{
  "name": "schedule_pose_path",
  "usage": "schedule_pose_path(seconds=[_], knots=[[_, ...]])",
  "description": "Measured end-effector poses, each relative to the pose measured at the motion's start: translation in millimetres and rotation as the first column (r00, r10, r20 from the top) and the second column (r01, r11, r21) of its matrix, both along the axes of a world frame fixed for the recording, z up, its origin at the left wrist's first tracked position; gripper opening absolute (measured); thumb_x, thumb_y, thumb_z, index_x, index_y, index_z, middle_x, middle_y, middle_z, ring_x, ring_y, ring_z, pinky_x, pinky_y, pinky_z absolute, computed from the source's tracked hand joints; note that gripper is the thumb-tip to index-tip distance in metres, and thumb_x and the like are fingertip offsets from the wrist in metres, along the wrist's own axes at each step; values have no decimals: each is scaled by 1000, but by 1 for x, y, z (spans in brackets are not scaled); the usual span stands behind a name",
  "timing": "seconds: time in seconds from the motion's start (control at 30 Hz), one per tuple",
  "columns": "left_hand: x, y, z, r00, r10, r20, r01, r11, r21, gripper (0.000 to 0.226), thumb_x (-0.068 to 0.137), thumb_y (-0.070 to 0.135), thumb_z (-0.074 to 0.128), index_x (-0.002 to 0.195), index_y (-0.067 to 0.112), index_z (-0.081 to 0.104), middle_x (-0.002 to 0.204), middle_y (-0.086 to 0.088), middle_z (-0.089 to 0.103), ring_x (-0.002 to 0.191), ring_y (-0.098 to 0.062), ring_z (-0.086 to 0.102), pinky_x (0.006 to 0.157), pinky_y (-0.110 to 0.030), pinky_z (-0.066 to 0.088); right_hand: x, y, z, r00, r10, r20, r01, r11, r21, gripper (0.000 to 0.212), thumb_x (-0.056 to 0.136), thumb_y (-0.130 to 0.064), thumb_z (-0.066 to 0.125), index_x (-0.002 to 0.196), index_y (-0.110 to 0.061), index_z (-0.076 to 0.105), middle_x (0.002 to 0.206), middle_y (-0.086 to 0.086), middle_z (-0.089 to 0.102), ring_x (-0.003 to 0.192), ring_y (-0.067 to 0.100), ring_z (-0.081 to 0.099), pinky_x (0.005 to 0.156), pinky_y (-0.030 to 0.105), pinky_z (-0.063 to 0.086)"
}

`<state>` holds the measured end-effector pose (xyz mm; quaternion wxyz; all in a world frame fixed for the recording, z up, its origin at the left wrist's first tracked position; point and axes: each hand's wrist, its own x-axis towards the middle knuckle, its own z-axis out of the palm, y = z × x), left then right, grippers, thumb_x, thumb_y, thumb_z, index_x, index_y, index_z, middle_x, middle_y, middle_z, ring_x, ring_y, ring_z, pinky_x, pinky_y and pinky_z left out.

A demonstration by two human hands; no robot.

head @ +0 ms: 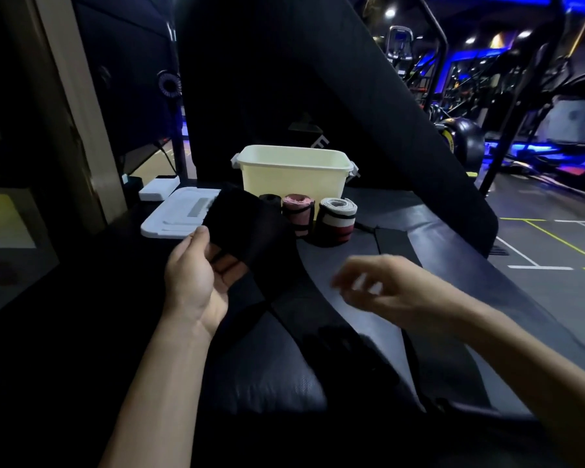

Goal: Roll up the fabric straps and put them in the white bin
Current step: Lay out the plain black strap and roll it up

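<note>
My left hand (pixel 201 275) holds a black fabric strap (pixel 247 224), thumb on top and fingers under it; the strap's loose end trails down over the dark padded bench toward me. My right hand (pixel 375 285) hovers to the right of the strap, blurred, fingers loosely curled and holding nothing. The white bin (pixel 293 177) stands open at the back of the bench. In front of it stand three rolled straps: a black roll (pixel 270 199), a pink roll (pixel 297 212) and a white, black and red roll (pixel 336 221).
The bin's white lid (pixel 176 214) lies flat left of the bin, with a small white box (pixel 157 190) behind it. A black padded backrest (pixel 318 79) slants up behind the bin. Gym machines and floor lines fill the right side.
</note>
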<state>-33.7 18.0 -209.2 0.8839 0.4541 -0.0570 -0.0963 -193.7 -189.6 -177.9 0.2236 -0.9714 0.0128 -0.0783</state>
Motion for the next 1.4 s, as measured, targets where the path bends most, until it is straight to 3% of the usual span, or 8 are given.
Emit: schedule_pose_path(seconds=[0.17, 0.27, 0.37, 0.57, 0.77, 0.9, 1.17, 1.4], knots=[[1, -7, 1, 995, -63, -72, 58, 996, -68, 27, 109, 22, 46, 110, 10, 70, 81, 0, 78, 72, -12, 76, 59, -25, 60, 44, 19, -8, 993, 21, 113, -54, 952, 301, 45, 100, -32, 62, 143, -30, 50, 139, -13, 59, 123, 0, 59, 100, 29, 53], [3, -9, 1, 991, -73, -113, 68, 997, -44, 28, 109, 22, 47, 114, 7, 70, 90, -6, 79, 76, -15, 76, 64, -25, 61, 64, 31, -9, 983, 76, 166, -126, 939, 319, 20, 99, -34, 63, 103, -15, 63, 99, -10, 69, 95, 5, 65, 85, 39, 55], [9, -11, -4, 987, -68, -148, 59, 996, -65, 34, 108, 21, 47, 129, 1, 65, 117, -18, 74, 94, -24, 74, 83, -35, 58, 67, 37, -7, 955, 81, 286, -167, 941, 293, 37, 101, -28, 63, 76, -11, 43, 68, -8, 37, 64, 6, 39, 63, 31, 36], [-1, -19, 3, 980, -196, -41, 192, 977, -90, 32, 109, 29, 44, 103, 10, 68, 73, -2, 76, 64, -11, 71, 54, -21, 56, 58, 35, 1, 946, 27, 324, -244, 721, 649, 26, 104, 1, 49, 126, -6, 61, 113, 22, 72, 106, 27, 71, 98, 43, 55], [-35, -48, 1, 755, -626, 195, 549, 767, 334, 49, 92, 50, 56, 128, 18, 65, 113, -4, 76, 92, -17, 71, 75, -31, 58, 62, -5, 28, 889, -253, 382, -156, 616, 772, 49, 102, 10, 40, 142, -15, 50, 115, 8, 65, 92, 7, 63, 76, 13, 52], [-55, -67, -14, 611, -763, 211, 559, 605, 568, 30, 94, 19, 73, 121, 9, 64, 113, -13, 76, 98, -18, 71, 86, -34, 58, 52, -38, 46, 808, -405, 427, -156, 552, 819, 49, 102, 9, 40, 140, -21, 50, 134, -3, 63, 124, 13, 60, 108, 31, 47], [-84, -101, -17, 595, -766, 243, 663, 638, 391, 24, 98, 1, 63, 121, 4, 64, 108, -19, 76, 95, -25, 73, 85, -34, 61, 22, -125, 48, 746, -603, 282, 22, 446, 895, 62, 99, 8, 38, 145, -31, 51, 133, -2, 68, 100, 15, 69, 72, 32, 59], [-108, -128, -16, 496, -844, 204, 777, 536, 330, 24, 106, 6, 50, 124, 4, 65, 108, -8, 77, 95, -14, 73, 78, -21, 58, 3, -163, 2, 693, -716, -89, 466, 351, 812, 74, 92, 17, 38, 152, -28, 44, 88, 8, 54, 38, 5, 40, 35, 12, 29]])
